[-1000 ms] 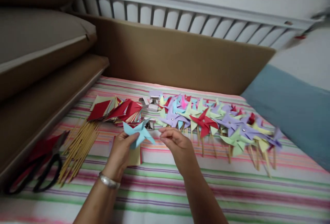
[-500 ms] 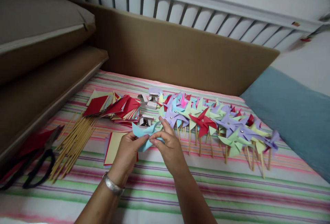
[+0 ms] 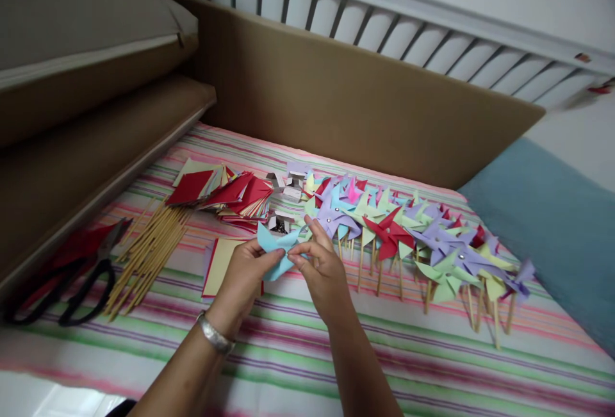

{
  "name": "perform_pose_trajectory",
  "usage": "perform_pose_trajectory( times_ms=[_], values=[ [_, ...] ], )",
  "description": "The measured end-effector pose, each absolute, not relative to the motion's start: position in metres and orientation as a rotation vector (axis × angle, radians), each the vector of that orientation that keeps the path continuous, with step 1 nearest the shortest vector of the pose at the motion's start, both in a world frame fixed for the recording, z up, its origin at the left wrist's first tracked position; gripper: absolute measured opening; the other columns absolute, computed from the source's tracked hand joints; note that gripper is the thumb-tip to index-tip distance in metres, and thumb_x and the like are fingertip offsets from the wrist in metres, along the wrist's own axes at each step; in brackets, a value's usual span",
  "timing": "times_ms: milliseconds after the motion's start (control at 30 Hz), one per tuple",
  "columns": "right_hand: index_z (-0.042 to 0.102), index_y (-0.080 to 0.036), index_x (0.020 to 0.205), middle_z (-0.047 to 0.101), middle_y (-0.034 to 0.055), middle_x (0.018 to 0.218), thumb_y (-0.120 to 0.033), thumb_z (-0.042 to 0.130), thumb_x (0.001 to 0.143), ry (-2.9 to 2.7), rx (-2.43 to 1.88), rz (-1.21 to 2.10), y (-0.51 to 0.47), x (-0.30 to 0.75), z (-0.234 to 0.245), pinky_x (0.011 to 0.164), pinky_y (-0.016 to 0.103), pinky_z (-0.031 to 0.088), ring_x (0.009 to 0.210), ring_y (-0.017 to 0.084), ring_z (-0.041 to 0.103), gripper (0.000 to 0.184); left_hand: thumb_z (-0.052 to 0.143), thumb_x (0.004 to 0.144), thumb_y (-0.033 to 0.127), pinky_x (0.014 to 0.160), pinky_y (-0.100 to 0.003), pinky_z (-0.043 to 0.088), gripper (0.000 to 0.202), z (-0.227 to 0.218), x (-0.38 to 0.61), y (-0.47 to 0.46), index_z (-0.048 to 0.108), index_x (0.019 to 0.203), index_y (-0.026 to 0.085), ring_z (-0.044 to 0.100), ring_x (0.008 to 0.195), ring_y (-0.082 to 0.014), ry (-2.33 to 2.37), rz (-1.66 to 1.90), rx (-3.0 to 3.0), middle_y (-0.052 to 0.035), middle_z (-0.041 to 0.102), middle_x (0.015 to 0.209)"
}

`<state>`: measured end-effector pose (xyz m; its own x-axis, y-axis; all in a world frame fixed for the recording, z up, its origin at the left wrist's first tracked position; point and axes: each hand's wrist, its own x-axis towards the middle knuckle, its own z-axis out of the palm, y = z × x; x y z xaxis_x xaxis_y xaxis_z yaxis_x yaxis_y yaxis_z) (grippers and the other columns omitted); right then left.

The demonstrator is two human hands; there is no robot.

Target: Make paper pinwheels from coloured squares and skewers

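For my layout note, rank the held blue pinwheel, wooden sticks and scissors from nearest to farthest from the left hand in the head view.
1. Blue pinwheel, gripped by the left hand.
2. Wooden sticks, to the hand's left.
3. Scissors, farther left, beyond the sticks.

From here I'm holding my left arm (image 3: 180, 369) and right arm (image 3: 361, 362) angled inward. My left hand (image 3: 243, 276) is pinching, thumb uppermost; my right hand (image 3: 323, 273) is curling beside it, thumb and forefinger nearly meeting.
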<state>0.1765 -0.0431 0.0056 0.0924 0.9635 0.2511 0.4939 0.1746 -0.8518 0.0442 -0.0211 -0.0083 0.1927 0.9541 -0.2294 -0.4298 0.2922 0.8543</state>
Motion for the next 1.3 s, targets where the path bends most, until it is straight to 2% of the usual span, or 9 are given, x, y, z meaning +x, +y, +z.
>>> perform_pose_trajectory(
  times_ms=[267,667,833,967,1067,1300],
  values=[
    [0.065,-0.023,0.072,0.037,0.0050,0.141,-0.022,0.059,0.074,-1.547,-1.417,0.654,-0.045,0.174,0.005,0.106,0.048,0.016,0.135,0.025,0.021,0.007,0.072,0.060,0.024,0.064,-0.026,0.044,0.020,-0.007,0.044,-0.021,0.071,0.077,0.013,0.060,0.064,-0.0158,0.920,1.113,0.756,-0.0052,0.070,0.072],
    [0.066,-0.022,0.072,0.044,0.0067,0.136,-0.023,0.060,0.072,-1.488,-1.448,0.726,-0.043,0.177,0.002,0.105,0.044,0.022,0.130,0.025,0.030,0.006,0.072,0.060,0.023,0.063,-0.025,0.045,0.019,-0.009,0.044,-0.020,0.072,0.077,0.015,0.060,0.063,-0.0147,0.903,1.091,0.782,-0.0045,0.071,0.073],
    [0.066,-0.023,0.070,0.058,0.0068,0.117,-0.024,0.063,0.068,-1.382,-1.470,0.771,-0.042,0.176,0.001,0.100,0.041,0.030,0.120,0.025,0.043,0.004,0.072,0.060,0.024,0.061,-0.024,0.044,0.022,-0.007,0.043,-0.020,0.072,0.081,0.015,0.060,0.064,-0.0150,0.918,1.084,0.830,-0.0050,0.071,0.077],
    [0.063,-0.021,0.067,0.064,0.0041,0.086,-0.026,0.063,0.067,-1.317,-1.391,0.852,-0.042,0.175,-0.002,0.080,0.034,0.044,0.090,0.021,0.058,0.005,0.071,0.062,0.024,0.057,-0.022,0.042,0.023,-0.004,0.041,-0.021,0.073,0.084,0.016,0.058,0.061,-0.0128,0.891,1.054,0.860,-0.0042,0.071,0.077],
    [0.062,-0.020,0.066,0.062,0.0018,0.073,-0.027,0.063,0.067,-1.269,-1.384,0.880,-0.042,0.174,-0.002,0.065,0.029,0.045,0.073,0.018,0.057,0.006,0.072,0.062,0.027,0.052,-0.021,0.039,0.024,-0.005,0.038,-0.022,0.072,0.083,0.016,0.055,0.055,-0.0112,0.864,1.003,0.852,-0.0033,0.070,0.072],
    [0.062,-0.020,0.063,0.060,0.0004,0.065,-0.028,0.065,0.063,-1.234,-1.384,0.906,-0.043,0.176,0.000,0.062,0.028,0.043,0.067,0.017,0.054,0.009,0.076,0.057,0.025,0.050,-0.019,0.038,0.022,-0.004,0.038,-0.023,0.072,0.077,0.017,0.053,0.051,-0.0089,0.818,0.958,0.791,-0.0019,0.069,0.067]
  ],
)
